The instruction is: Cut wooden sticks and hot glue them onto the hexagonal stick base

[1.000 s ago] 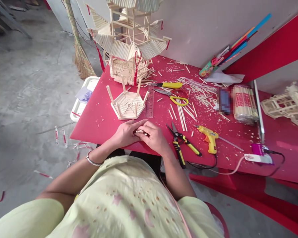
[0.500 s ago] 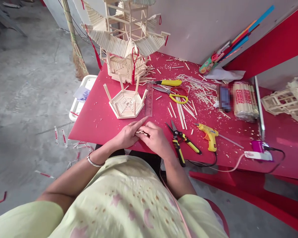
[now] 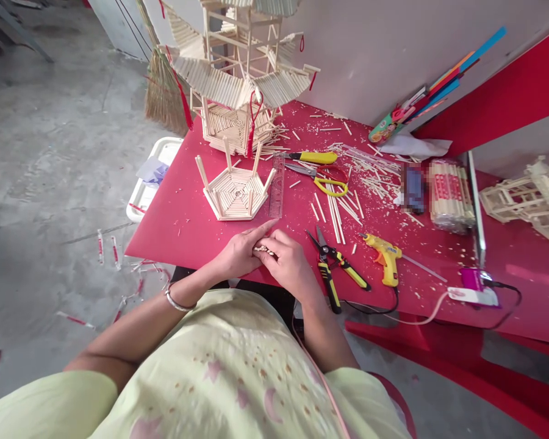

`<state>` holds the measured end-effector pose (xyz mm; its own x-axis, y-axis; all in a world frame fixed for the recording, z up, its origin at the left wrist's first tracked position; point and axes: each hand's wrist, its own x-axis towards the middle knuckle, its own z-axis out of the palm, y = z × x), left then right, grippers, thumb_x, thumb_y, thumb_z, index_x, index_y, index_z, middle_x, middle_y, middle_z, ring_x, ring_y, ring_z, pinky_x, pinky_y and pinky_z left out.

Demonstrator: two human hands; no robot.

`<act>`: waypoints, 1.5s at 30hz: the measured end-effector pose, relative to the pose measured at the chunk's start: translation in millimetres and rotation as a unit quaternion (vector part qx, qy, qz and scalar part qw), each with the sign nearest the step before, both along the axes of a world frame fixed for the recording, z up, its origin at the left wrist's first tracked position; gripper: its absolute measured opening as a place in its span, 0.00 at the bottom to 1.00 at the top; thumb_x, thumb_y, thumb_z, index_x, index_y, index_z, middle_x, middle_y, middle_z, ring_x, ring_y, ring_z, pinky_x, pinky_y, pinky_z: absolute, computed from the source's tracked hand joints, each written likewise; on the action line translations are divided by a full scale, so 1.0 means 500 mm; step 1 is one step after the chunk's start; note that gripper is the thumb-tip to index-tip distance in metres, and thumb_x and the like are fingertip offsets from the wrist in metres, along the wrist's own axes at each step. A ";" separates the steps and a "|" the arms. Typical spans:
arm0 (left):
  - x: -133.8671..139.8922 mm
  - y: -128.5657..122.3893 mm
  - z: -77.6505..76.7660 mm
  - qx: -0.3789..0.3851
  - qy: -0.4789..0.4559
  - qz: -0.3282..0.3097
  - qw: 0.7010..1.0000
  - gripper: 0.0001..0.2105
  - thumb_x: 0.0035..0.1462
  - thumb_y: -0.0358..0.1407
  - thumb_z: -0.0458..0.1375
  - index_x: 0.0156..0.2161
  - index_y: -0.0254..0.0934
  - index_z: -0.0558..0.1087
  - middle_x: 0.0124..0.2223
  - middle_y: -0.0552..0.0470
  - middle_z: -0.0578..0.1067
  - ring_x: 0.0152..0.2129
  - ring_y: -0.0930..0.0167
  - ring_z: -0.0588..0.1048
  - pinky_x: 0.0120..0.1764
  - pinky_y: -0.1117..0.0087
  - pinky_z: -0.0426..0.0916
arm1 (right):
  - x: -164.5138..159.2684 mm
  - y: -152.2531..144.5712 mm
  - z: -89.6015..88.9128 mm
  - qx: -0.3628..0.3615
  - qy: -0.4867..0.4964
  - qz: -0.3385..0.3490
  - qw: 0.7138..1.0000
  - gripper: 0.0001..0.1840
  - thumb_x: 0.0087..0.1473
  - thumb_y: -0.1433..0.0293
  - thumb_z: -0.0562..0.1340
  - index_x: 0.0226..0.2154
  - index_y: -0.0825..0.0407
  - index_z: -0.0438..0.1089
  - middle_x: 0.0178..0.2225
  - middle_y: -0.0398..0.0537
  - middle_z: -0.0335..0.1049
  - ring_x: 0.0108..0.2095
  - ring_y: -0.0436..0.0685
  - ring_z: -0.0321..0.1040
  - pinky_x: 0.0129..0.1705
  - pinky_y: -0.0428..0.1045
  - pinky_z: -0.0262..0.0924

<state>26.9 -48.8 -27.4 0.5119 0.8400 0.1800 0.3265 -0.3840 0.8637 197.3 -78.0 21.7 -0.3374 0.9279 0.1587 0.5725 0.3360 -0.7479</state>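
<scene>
My left hand [image 3: 241, 253] and my right hand [image 3: 286, 259] meet above the table's front edge. Between them they grip a small bunch of wooden sticks [image 3: 264, 250]; only the pale stick ends show, the rest is hidden by my fingers. Just beyond my hands stands a hexagonal stick base [image 3: 236, 194] with short upright posts at its corners. A clear ruler [image 3: 277, 186] lies against its right side. Behind it rises a tiered stick pagoda [image 3: 238, 79] with red tassels. To the right of my right hand lie black-and-yellow shears [image 3: 333, 265], their blades apart.
On the red table [image 3: 165, 235] lie scissors [image 3: 332, 185], a yellow utility knife [image 3: 318, 158], loose sticks [image 3: 335, 216] and a corded glue gun [image 3: 387, 259]. A wrapped stick bundle [image 3: 451, 195] and a power strip [image 3: 473, 296] are at right. A broom [image 3: 165, 91] leans behind.
The view has shifted slightly, so the scene sits a little lower and to the right. Both hands stay together on the bunch of sticks; the things on the table have not moved.
</scene>
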 end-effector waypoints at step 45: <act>-0.074 0.021 0.022 0.175 0.138 -0.261 0.939 0.24 0.65 0.40 0.61 0.65 0.45 0.70 0.64 0.41 0.75 0.66 0.57 0.69 0.73 0.43 0.43 | 0.049 0.023 -0.032 -0.051 0.096 0.040 0.993 0.21 0.55 0.59 0.74 0.51 0.43 0.79 0.44 0.47 0.74 0.45 0.56 0.73 0.52 0.52 0.70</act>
<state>-10.2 -38.1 -16.3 0.9052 0.3755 0.1989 0.2072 -0.7986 0.5650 222.0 -66.3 5.7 -0.3841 0.9136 0.1338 0.3899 0.2918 -0.8734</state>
